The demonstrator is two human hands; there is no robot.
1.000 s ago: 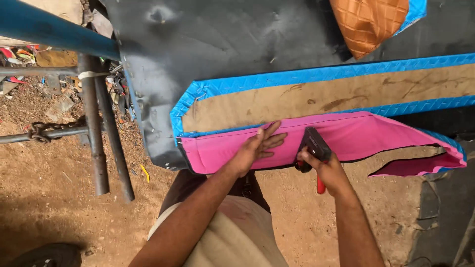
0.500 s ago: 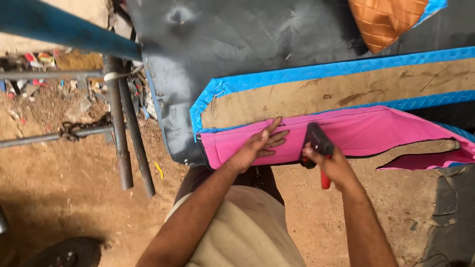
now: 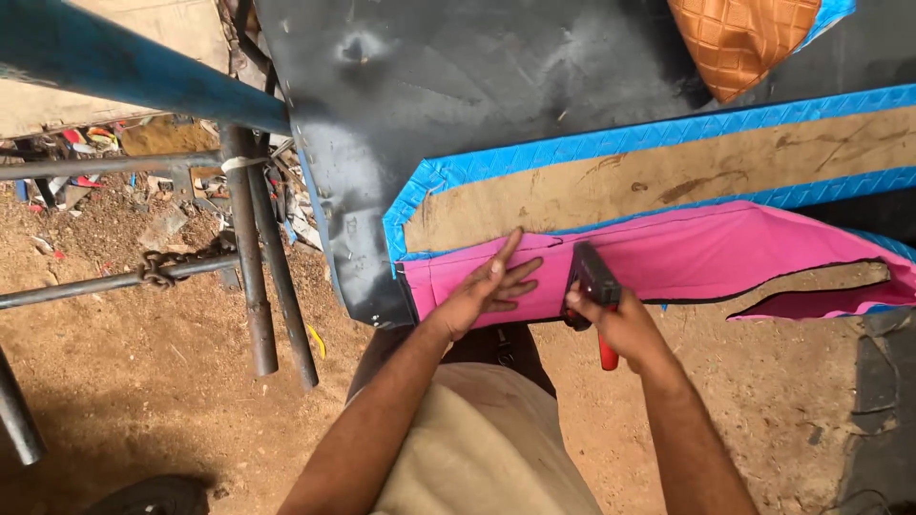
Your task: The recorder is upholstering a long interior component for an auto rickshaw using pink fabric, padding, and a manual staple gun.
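A long board [image 3: 668,176] edged with blue quilted material lies on a dark grey sheet [image 3: 458,86]. Pink fabric [image 3: 706,257] is stretched over its near edge. My left hand [image 3: 487,291] presses flat on the pink fabric near the board's left corner, fingers spread. My right hand [image 3: 620,319] grips a black staple gun with a red handle [image 3: 593,286], its nose against the fabric just right of my left hand. Further right the pink fabric hangs loose and folded back.
An orange quilted cushion [image 3: 744,38] lies at the top right. Rusty metal pipes [image 3: 262,277], a chain [image 3: 157,270] and a blue beam [image 3: 124,76] stand to the left over dirt ground with scattered scraps.
The view has shifted slightly, so the board sits further right and lower. Both hands stay on the pink fabric in nearly the same places.
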